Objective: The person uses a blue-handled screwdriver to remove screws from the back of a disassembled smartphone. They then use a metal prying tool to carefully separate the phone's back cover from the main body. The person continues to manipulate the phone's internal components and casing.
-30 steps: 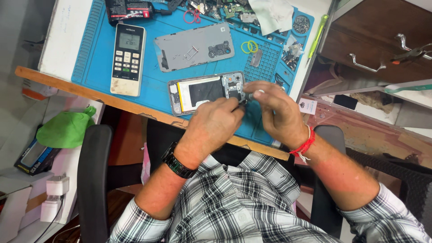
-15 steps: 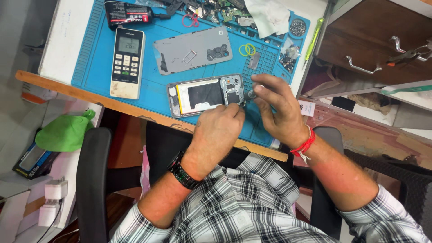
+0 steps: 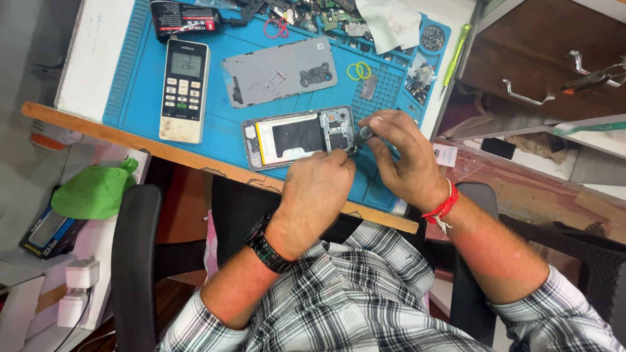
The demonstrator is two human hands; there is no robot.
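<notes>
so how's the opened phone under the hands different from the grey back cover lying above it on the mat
The opened phone with its exposed white battery and metal shields shows its insides; the flat grey back cover shows a plain inner face with a camera cutout. The phone is steadied by the left hand and worked on by the right hand; the cover lies untouched. Both rest on the blue work mat.

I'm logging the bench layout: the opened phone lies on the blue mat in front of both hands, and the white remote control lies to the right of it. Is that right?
Not quite. In the head view the white remote control lies to the left of the opened phone, not the right. The rest holds: the phone lies on the blue mat, with the left hand and right hand at it.
</notes>
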